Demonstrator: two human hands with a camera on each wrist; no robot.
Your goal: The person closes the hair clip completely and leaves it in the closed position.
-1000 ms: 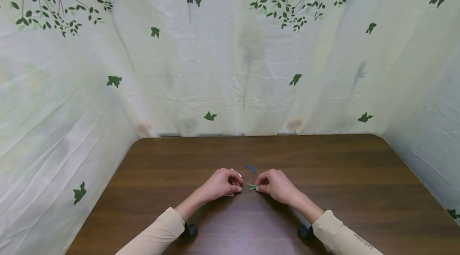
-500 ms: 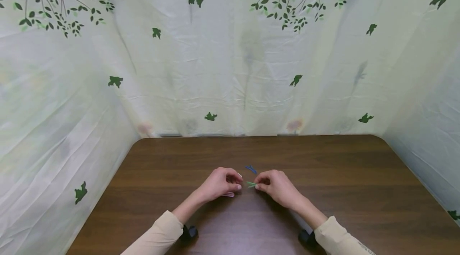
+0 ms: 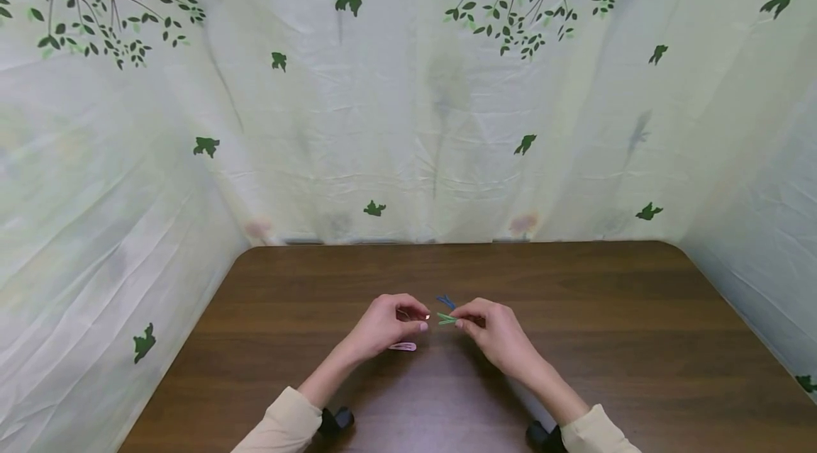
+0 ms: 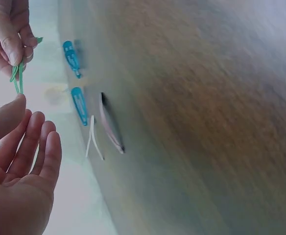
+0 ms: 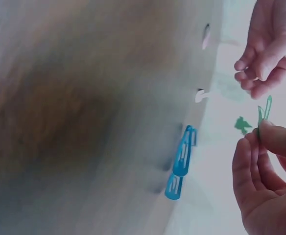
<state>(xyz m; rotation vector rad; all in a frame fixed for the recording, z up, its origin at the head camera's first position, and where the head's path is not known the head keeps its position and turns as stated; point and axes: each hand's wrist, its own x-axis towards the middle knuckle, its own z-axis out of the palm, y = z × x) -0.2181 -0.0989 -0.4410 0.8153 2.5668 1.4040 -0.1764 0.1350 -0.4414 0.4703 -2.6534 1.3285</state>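
Observation:
My right hand pinches a green snap hair clip between thumb and fingers, above the table. In the right wrist view the clip is sprung apart, its two arms spread and pointing toward the left hand. My left hand hovers just left of the clip, fingers loosely bent, nothing visible in its grasp. Its thumb tip lies close to the clip's end in the left wrist view, but the head view shows a small gap. Beneath the left hand lies a pink hair clip.
Two blue hair clips lie on the brown wooden table, beyond the hands. A white hair clip, its arms spread, sits between them and the pink one. A leaf-patterned curtain surrounds the table.
Both hands have risen slightly, the green clip with the right one. The left hand has shifted a little left, uncovering more of the pink clip.

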